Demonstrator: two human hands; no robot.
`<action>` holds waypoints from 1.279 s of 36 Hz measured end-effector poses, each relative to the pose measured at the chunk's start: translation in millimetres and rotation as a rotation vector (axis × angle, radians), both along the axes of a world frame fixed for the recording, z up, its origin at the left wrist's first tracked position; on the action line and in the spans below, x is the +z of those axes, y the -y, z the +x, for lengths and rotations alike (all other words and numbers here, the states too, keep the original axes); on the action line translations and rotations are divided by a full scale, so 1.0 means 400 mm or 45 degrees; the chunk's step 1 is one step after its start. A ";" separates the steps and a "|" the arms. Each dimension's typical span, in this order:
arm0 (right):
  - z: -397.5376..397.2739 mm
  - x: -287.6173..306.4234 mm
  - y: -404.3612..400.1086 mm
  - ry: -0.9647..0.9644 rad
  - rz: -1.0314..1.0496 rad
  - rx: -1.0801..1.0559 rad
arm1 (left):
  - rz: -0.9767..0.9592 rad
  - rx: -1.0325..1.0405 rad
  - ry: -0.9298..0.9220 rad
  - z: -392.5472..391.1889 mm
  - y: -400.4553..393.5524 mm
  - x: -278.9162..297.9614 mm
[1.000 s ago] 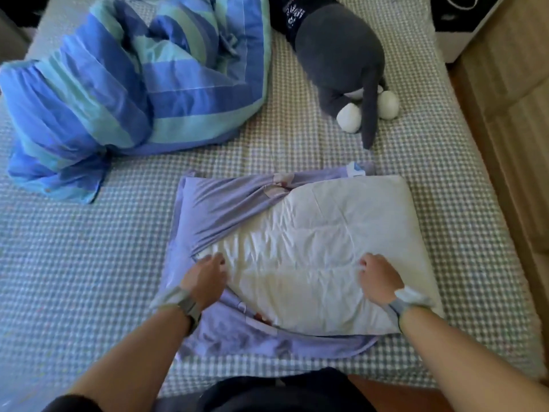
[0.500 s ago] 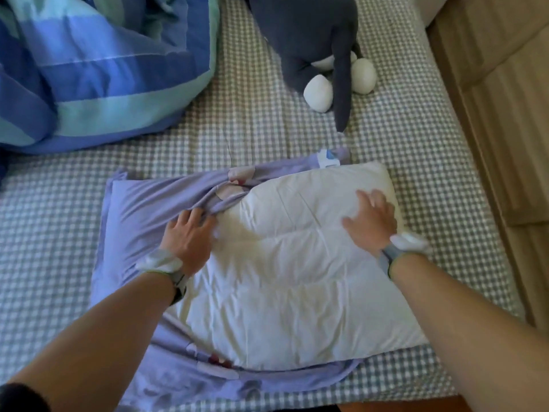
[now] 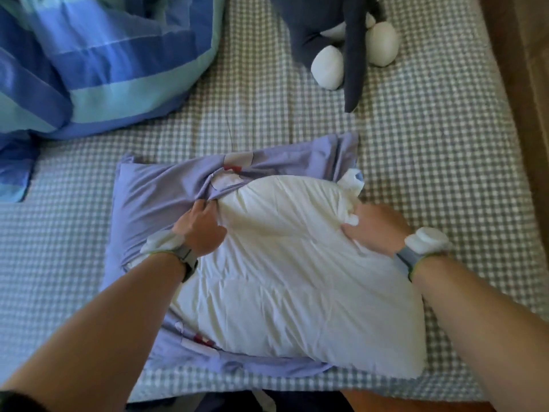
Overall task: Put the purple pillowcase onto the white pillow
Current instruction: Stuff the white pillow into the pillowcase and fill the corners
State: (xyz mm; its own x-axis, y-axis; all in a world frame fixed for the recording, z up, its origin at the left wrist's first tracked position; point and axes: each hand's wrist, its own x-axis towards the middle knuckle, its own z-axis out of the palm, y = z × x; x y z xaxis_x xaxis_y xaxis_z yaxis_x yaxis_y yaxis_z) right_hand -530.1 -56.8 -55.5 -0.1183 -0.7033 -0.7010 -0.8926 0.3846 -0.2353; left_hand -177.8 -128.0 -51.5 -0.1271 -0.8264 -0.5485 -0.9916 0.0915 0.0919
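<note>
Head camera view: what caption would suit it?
Left hand grips purple pillowcase; right hand bunches white pillow corner.

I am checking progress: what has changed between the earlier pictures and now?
Both hands moved from the pillow's near edge to its far side. The left hand now grips the purple pillowcase edge; the right hand grips the white pillow corner. Pillow remains mostly uncovered.

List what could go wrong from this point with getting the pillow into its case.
The left hand pinches only one bunched edge of the purple pillowcase, so that grip may slip. The right hand crumples the white pillow corner, which may fold up rather than fill the case.
</note>
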 end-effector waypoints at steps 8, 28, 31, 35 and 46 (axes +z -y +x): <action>0.016 0.003 -0.076 -0.368 0.252 0.098 | -0.106 -0.033 0.100 -0.052 -0.034 -0.036; 0.605 -0.122 -0.033 0.073 -0.777 0.528 | -0.202 0.101 -0.122 0.254 -0.057 -0.056; 0.597 -0.148 0.014 0.086 -0.831 0.508 | -0.416 -0.172 -0.251 0.252 -0.066 -0.071; 0.514 -0.185 0.091 0.008 -0.702 0.245 | -0.519 -0.547 -0.313 0.257 -0.113 -0.097; 0.346 -0.092 0.156 -0.034 -0.260 0.731 | -0.426 -0.546 -0.220 0.132 -0.026 -0.186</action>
State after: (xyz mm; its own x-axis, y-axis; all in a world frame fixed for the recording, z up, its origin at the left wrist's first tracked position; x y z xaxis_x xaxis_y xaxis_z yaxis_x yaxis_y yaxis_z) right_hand -391.5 -119.3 -92.2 0.3038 -0.7797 -0.5476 -0.9507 -0.2102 -0.2282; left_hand -124.9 -117.5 -125.9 -0.5544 -0.8061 -0.2068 -0.8322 0.5348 0.1464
